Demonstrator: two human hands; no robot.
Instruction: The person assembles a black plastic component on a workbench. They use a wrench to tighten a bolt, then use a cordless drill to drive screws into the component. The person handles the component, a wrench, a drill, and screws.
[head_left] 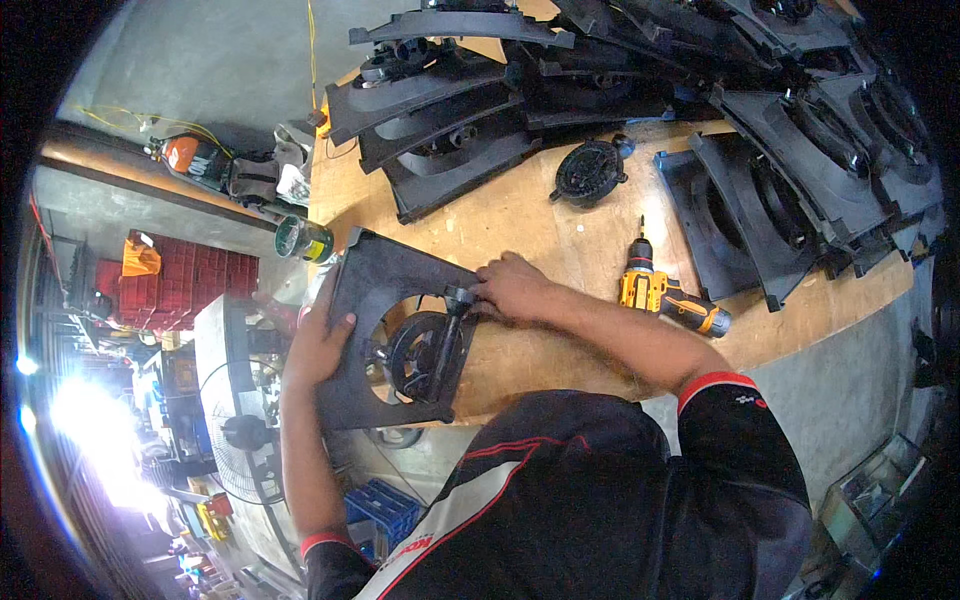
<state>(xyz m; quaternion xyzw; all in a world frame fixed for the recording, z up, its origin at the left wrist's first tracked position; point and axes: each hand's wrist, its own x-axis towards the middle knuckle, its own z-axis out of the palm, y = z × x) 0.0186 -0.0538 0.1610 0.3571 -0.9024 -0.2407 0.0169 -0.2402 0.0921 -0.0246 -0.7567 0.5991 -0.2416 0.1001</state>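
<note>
A square black plastic panel (345, 385) with a large round opening is held tilted over the near edge of the wooden table. Behind its opening shows a black ring-shaped part (415, 355), crossed by a dark bar with a round knob (458, 297) at its upper end. My left hand (318, 345) clasps the panel's left side, thumb lying on the face. At the upper right side, beside the knob, the fingers of my right hand (512, 288) are curled in; what they pinch there is hidden. A yellow and black cordless drill (643, 290) lies right of my right hand.
Similar black panels are stacked at the table's far side (440, 165) and right side (755, 215). A loose round black part (590, 172) lies on the wooden tabletop (560, 240). A green tin (303, 238) stands by the left edge. Farther left are red crates (190, 280) and a fan (243, 432).
</note>
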